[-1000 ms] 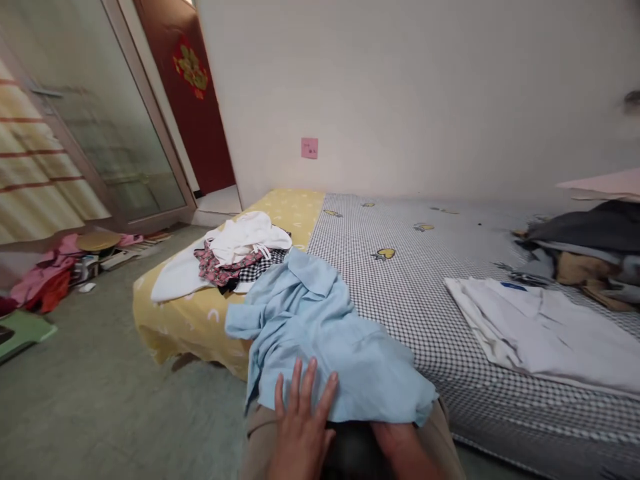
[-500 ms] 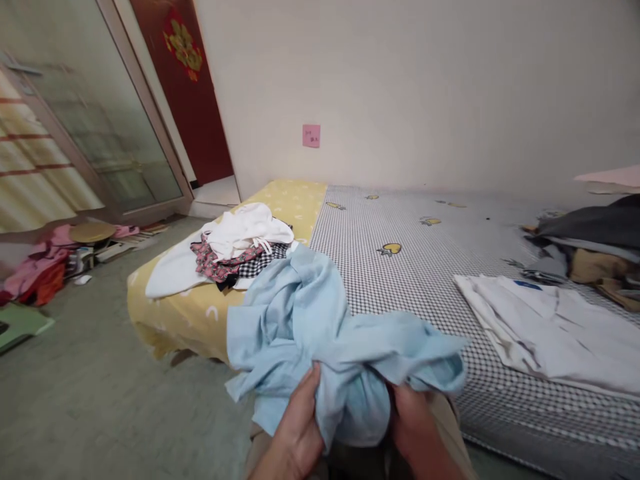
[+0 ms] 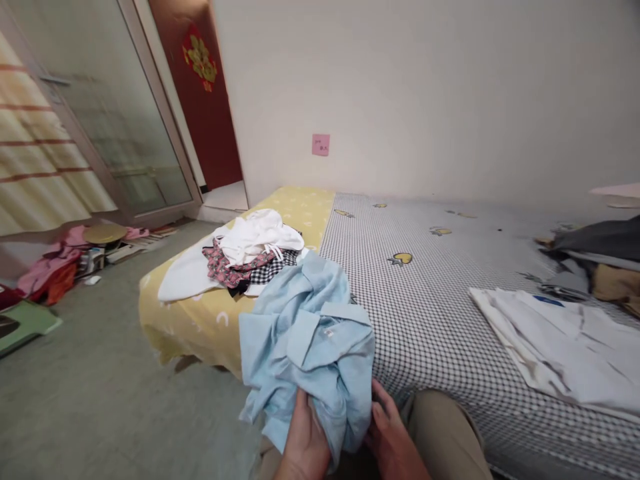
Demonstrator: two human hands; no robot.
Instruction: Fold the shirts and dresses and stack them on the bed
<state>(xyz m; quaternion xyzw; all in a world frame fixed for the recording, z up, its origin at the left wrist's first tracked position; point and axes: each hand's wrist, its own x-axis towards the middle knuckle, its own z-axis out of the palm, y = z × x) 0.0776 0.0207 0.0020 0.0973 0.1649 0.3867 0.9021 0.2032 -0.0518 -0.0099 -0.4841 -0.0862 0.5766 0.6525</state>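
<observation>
A crumpled light blue shirt (image 3: 310, 353) lies bunched over my lap and the bed's edge. Its collar and a small label face up. My left hand (image 3: 306, 437) grips the lower front of the cloth, thumb on top and the other fingers hidden underneath. At the shirt's right edge, my right hand (image 3: 389, 430) has its fingers curled against the fabric, with the fingertips partly hidden. Just beyond the shirt sits a pile of clothes: a white garment (image 3: 260, 237) with drawstrings, a pink floral cloth (image 3: 227, 267) and a black-and-white checked cloth (image 3: 275, 268).
The bed carries a yellow sheet (image 3: 187, 317) on the left and a checked sheet (image 3: 430, 327) on the right. A folded white shirt (image 3: 575, 347) lies to the right, dark and brown clothes (image 3: 613, 273) behind it. Several items and a green stool (image 3: 30, 327) are on the floor at left.
The shirt's right part, earlier stretched out to the right, is now gathered in, and the collar and label have come into view. My right hand has moved left, closer to my left hand.
</observation>
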